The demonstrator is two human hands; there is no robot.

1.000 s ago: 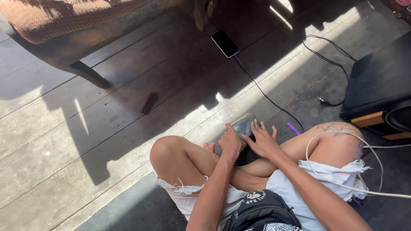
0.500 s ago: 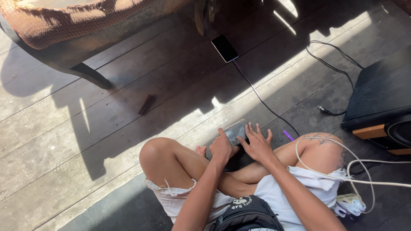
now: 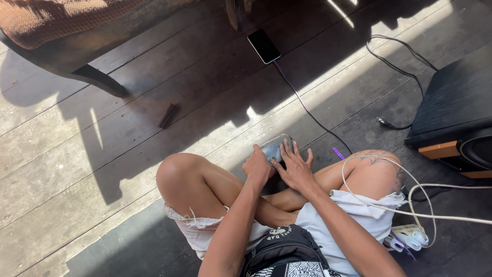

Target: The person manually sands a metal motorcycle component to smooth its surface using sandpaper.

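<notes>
I sit cross-legged on a wooden plank floor. A flat, shiny grey device (image 3: 275,146), like a phone in a case, lies on the floor just in front of my shins. My left hand (image 3: 258,166) grips its near left edge with curled fingers. My right hand (image 3: 295,168) rests beside it with fingers spread, the fingertips touching the device's right side. Most of the device is hidden under the two hands.
A black phone (image 3: 264,46) lies further out, and a purple cable (image 3: 302,105) runs from it toward my knee. A black speaker box (image 3: 453,110) stands at the right. White cords (image 3: 410,202) cross my right thigh to a power strip (image 3: 407,237). A dark-legged seat (image 3: 77,36) is at the upper left.
Both hands stay on the grey device. My view has drifted slightly, so the legs and hands sit a little further left in frame.
</notes>
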